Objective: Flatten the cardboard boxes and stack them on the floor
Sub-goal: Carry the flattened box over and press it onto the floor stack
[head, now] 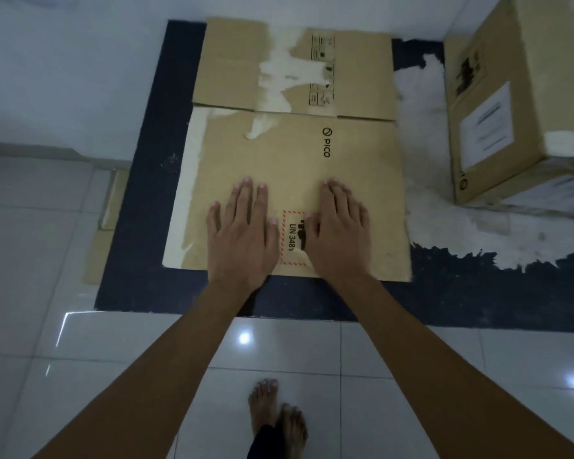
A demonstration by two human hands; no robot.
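1. A flattened brown corrugated cardboard box lies on a dark navy floor mat, its long side running away from the person; a crease crosses it about a third of the way down from the far edge.
2. The left hand lies palm down on the near part of the flattened box, fingers straight and slightly spread — it grips nothing.
3. The right hand lies palm down just beside it, fingers straight and close together, likewise holding nothing.
4. Between the two hands sits a red-dashed square label printed on the cardboard, partly covered by the right hand; the letters "UN 348" can be read.
5. Farther up the panel is a black "PICO" logo, and on the far section a column of small black handling symbols beside pale patches where the surface paper is torn away.
6. A still-assembled brown cardboard box with a white shipping label stands to the right, well apart from the hands, resting on a white fluffy patch of the mat.
7. A strip of more flat brown cardboard shows along the mat's left edge.
8. Glossy white floor tiles fill the foreground, where the person's bare feet stand — one overlapping the other.
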